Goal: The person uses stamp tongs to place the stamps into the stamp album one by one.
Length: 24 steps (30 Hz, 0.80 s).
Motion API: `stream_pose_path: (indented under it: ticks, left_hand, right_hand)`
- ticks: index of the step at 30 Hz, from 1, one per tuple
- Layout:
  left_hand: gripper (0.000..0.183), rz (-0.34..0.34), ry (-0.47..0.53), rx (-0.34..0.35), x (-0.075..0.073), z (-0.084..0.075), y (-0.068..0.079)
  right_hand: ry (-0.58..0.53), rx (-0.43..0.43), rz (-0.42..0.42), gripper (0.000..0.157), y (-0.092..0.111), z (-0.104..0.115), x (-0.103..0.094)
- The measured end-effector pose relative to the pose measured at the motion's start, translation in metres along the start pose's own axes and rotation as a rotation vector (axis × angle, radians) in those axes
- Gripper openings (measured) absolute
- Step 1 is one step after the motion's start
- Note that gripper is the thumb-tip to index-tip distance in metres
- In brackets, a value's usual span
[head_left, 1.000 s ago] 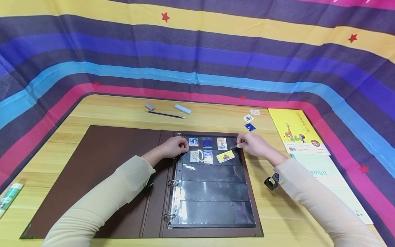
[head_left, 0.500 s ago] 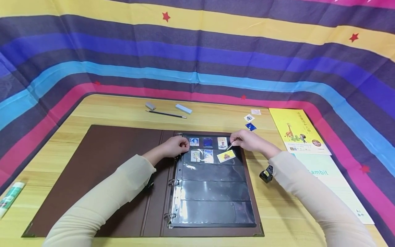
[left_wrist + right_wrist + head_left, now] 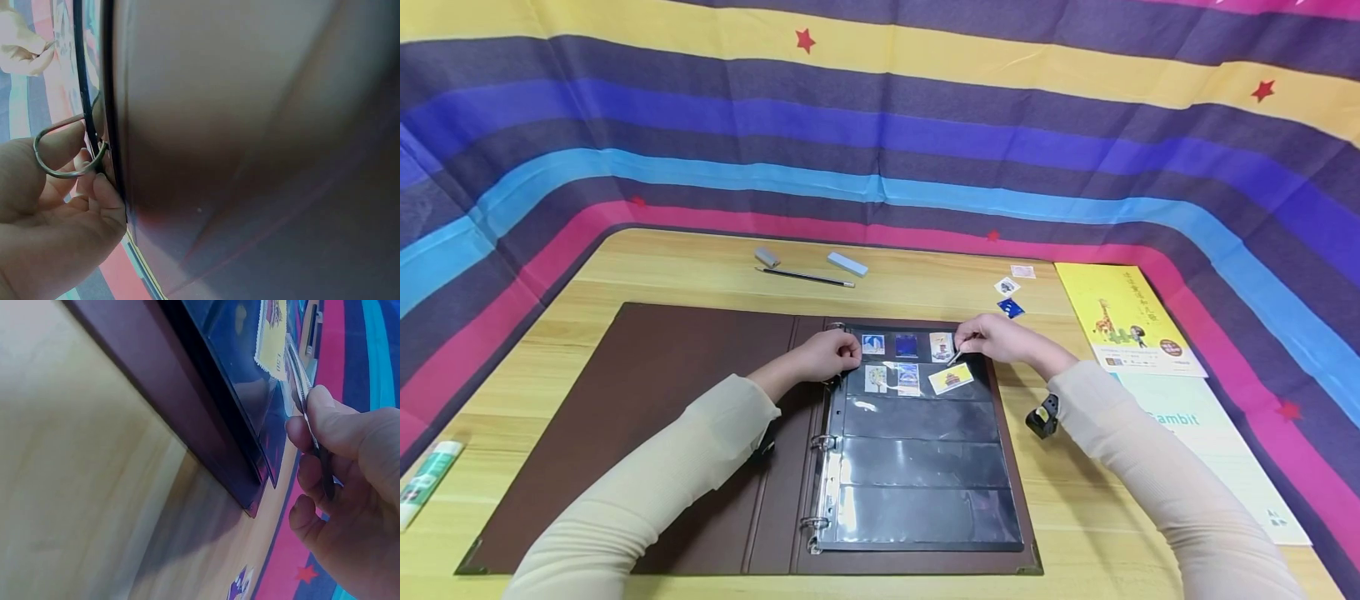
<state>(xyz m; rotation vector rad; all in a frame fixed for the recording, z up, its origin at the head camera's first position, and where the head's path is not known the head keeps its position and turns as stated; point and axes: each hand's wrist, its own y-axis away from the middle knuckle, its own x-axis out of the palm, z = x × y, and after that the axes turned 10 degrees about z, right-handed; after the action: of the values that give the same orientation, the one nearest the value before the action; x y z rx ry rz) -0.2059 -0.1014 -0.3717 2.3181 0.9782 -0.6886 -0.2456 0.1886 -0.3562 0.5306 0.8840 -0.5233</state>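
A brown ring binder (image 3: pixel 700 417) lies spread on the table, its black page (image 3: pixel 917 462) of clear pockets on the right side. My right hand (image 3: pixel 992 337) holds metal tweezers (image 3: pixel 300 378) between thumb and fingers, the tips at the upper edge of a yellow stamp (image 3: pixel 951 379). That stamp lies tilted over the second row, right of a blue-and-white stamp (image 3: pixel 908 380). At the page's upper left corner, my left hand (image 3: pixel 822 354) pinches the page edge with curled fingers, beside a metal ring (image 3: pixel 69 175). Several other stamps fill the top rows.
Three loose stamps, one a blue stamp (image 3: pixel 1011 307), lie beyond the binder. A pencil (image 3: pixel 805 277), an eraser (image 3: pixel 847 264) and a small grey block (image 3: pixel 767 257) are at the back. A yellow booklet (image 3: pixel 1127 321) lies right, a glue stick (image 3: pixel 428 483) left.
My right hand has moved left over the page, bringing the tweezers from the page's right edge to the yellow stamp's upper edge. The left hand stays at the page corner.
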Motion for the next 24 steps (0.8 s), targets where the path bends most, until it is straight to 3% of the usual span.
stream_pose_path:
  ticks: [20,24]
  left_hand:
    - [0.008,0.003,-0.002,-0.001,0.0005,0.0024,-0.0026]
    - [0.009,0.005,-0.004,0.003,0.0004,0.0028,-0.0025]
  right_hand:
    - [-0.055,-0.071,0.087,0.01,-0.0012,0.0003,-0.0015]
    - [-0.048,-0.033,0.062,0.01,0.0021,-0.0007,-0.0032]
